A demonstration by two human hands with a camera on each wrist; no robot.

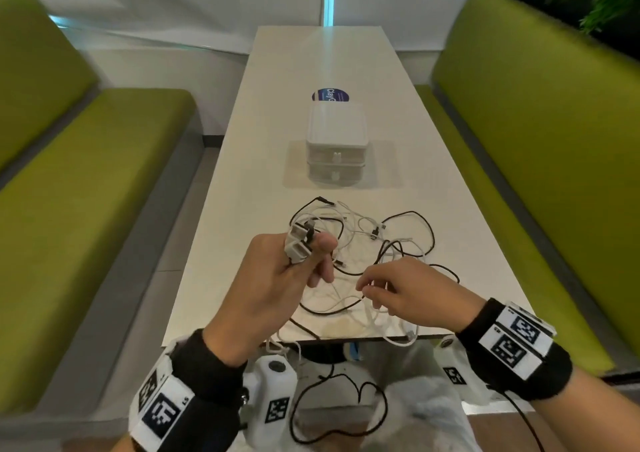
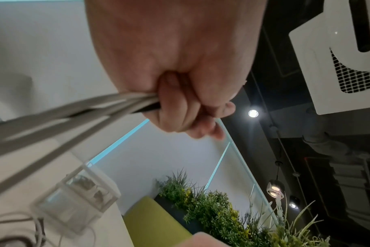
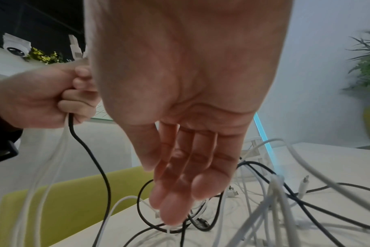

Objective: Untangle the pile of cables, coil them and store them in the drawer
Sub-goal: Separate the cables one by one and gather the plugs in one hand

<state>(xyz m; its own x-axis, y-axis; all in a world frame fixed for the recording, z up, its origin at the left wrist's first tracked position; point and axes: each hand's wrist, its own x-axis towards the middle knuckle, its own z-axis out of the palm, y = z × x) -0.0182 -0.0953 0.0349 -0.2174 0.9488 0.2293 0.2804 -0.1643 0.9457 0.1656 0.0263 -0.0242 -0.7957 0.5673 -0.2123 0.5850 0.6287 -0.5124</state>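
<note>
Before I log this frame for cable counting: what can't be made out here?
- Cable count: in the head view the cable pile overlaps itself, and both hands cover part of it.
- Left hand grip: the connector ends it holds are too small to identify; in the left wrist view the cords are blurred.
- Drawer box contents: fronts closed in the head view, blurred in the left wrist view.
- Right hand: whether the fingertips touch a cable is unclear.

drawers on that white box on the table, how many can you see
2. The upper drawer and the lower drawer are stacked in the white drawer unit at mid-table, beyond the cable pile. Both look closed; none seem hidden.
</note>
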